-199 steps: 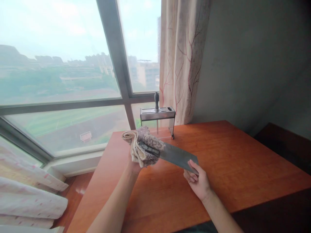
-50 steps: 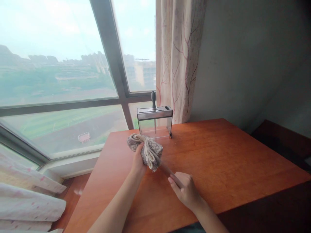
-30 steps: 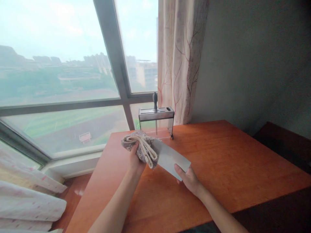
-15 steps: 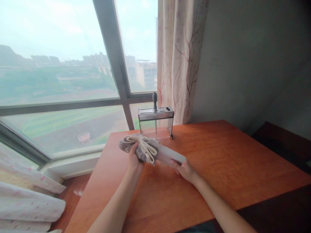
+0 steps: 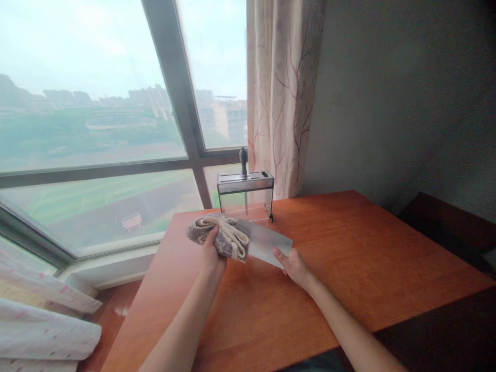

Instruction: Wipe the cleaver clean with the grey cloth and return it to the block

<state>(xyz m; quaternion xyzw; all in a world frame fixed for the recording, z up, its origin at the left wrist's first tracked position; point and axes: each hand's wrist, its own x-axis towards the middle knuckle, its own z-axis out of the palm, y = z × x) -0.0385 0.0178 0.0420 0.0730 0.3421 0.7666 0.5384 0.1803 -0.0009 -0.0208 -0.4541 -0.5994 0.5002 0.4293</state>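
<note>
My left hand point(image 5: 213, 256) is closed around a folded grey-and-white towel point(image 5: 227, 235), thumb on top. Out of the towel's right side comes the broad, flat grey blade of a cleaver point(image 5: 267, 243); its other end is hidden in the cloth. At the blade's far right corner, my right hand point(image 5: 295, 266) pinches the metal between thumb and fingers. Both hands hold these things above the wooden table. Just behind them stands a clear-sided knife block point(image 5: 245, 181) with a metal top, and a dark-handled tool point(image 5: 243, 161) sticks up from its slot.
The reddish-brown table point(image 5: 333, 258) reaches to the window point(image 5: 96, 129) at the left and back. A patterned curtain point(image 5: 284, 98) hangs behind the knife block, with a grey wall to its right. Another pale curtain point(image 5: 46, 330) lies at lower left.
The blade has turned so more of its flat face shows, and my right hand has shifted slightly at its end. The whole view has moved a little.
</note>
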